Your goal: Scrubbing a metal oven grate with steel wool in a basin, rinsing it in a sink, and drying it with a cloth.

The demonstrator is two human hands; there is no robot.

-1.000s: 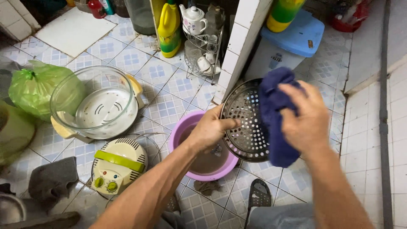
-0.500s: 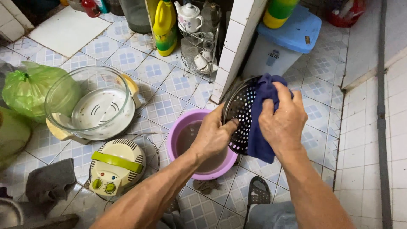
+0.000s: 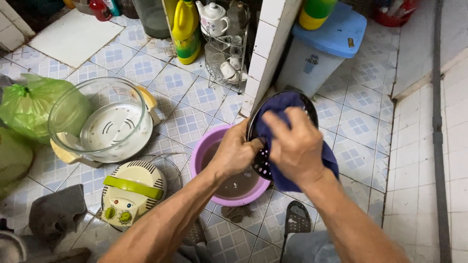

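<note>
One perforated black tray (image 3: 262, 163), tilted on edge over the purple basin (image 3: 204, 151), being wiped with a blue cloth (image 3: 282, 104)
Left hand (image 3: 236, 155) has its grip clamped on the tray's lower rim; right hand (image 3: 295, 146) presses the cloth to its face. Judging by this, wiping is mid-way. The round tray has no long axis; its face points up and leftward, toward the person. A glass bowl (image 3: 100, 122) sits on the floor nearby

Dark blue cloth (image 3: 292, 146) is showing against a black perforated tray (image 3: 262, 163), dotted with round holes. Basin (image 3: 201, 158) beneath is showing purple-pink, its water brown. Floor tiles (image 3: 187, 124) are showing white with blue square motifs. Glass bowl (image 3: 100, 119) is sitting clear on a cream base. Bag (image 3: 29, 104) is glowing green; the jug (image 3: 184, 29) yellow; the bin lid (image 3: 336, 34) blue.
</note>
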